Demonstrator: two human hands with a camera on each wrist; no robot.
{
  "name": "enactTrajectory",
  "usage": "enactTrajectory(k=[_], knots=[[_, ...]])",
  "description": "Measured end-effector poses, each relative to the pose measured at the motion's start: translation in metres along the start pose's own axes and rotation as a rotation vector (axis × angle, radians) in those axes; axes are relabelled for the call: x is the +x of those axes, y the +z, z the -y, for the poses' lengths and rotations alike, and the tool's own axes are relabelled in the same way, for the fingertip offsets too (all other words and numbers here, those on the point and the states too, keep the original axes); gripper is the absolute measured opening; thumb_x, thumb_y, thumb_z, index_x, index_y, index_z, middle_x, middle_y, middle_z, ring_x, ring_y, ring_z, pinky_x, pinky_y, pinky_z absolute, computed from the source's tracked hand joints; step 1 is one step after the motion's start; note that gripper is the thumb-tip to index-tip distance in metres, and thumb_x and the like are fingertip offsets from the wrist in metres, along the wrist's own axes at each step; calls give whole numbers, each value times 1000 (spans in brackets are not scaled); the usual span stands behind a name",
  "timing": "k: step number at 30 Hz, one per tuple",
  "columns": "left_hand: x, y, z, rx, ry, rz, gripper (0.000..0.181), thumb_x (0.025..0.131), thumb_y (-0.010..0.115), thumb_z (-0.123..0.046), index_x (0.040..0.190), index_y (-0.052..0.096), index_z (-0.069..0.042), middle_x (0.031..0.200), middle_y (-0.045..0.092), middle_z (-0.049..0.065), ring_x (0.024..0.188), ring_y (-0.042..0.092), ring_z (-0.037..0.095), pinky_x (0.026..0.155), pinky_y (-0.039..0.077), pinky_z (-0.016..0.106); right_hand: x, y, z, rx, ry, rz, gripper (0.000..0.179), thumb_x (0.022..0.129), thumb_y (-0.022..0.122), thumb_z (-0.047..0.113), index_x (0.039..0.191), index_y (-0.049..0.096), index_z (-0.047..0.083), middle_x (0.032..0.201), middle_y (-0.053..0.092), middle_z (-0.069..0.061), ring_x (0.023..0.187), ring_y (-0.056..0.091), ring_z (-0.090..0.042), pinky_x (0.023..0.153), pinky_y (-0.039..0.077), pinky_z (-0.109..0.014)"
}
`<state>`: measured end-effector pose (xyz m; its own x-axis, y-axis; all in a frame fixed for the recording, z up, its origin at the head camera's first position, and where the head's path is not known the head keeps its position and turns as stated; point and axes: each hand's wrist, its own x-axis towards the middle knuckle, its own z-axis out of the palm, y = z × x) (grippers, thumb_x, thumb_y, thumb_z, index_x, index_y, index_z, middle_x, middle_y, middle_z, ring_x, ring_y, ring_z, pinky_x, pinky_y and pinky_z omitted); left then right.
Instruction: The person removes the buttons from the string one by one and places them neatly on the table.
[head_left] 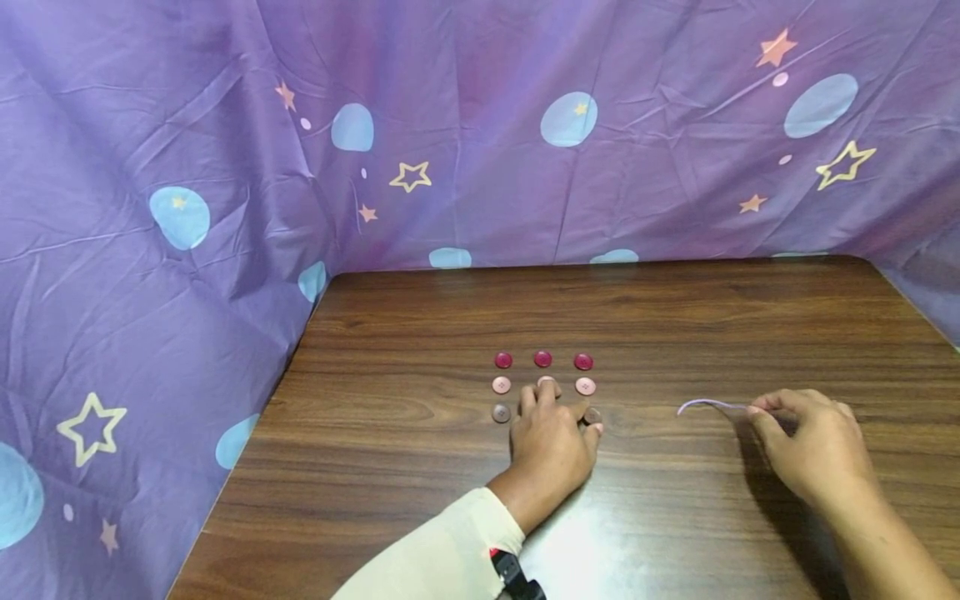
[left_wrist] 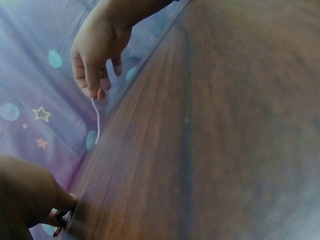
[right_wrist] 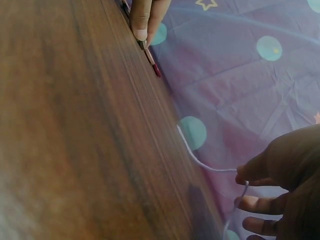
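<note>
In the head view, my left hand [head_left: 551, 437] pinches a brown button [head_left: 592, 415] between thumb and index finger at the right end of the nearest row. Its other fingers reach over the middle pink button [head_left: 545, 380], partly covering it. Another brown button [head_left: 501, 413] lies left of the hand; whatever is under the palm is hidden. Off to the right, my right hand [head_left: 813, 442] pinches a thin lavender cord [head_left: 705, 402] above the table. The cord's free end curves out leftward, and its other part trails below the fingers in the right wrist view [right_wrist: 205, 165].
Dark red buttons [head_left: 543, 358] form the far row, with a pink button [head_left: 501, 385] and another pink button [head_left: 585, 386] in the row before it. Everything lies on a brown wood-grain table [head_left: 397, 467]. A purple patterned cloth [head_left: 480, 175] hangs behind and to the left.
</note>
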<state>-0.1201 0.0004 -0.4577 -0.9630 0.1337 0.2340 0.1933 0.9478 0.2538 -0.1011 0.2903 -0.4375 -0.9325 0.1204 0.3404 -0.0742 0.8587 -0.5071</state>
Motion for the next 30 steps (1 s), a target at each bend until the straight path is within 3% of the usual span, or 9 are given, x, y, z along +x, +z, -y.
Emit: enactTrajectory(k=[18,24,30], knots=[[0,-1,0,-18,-1,2,31,94,79,-51,124,82,-44,128,66,2,114,57,23,84,54,39,-1,-3,2,18,39,23,24,102,72,18,112,77,-3,127,66,-41,116,50,-65,92,36,-70],[-1,-3,0,-34,21,-22,29,92,82,-48,120,84,-39,125,68,3,112,60,23,78,56,39,-1,-7,5,32,106,83,34,106,70,26,123,73,-3,141,56,-41,129,37,-70,93,30,-81],[-4,-4,4,-25,25,-20,21,94,81,-43,114,86,-37,125,69,2,114,61,23,84,58,40,-2,-5,7,56,83,81,34,104,73,23,123,72,-5,141,56,-42,127,38,-69,93,30,-87]])
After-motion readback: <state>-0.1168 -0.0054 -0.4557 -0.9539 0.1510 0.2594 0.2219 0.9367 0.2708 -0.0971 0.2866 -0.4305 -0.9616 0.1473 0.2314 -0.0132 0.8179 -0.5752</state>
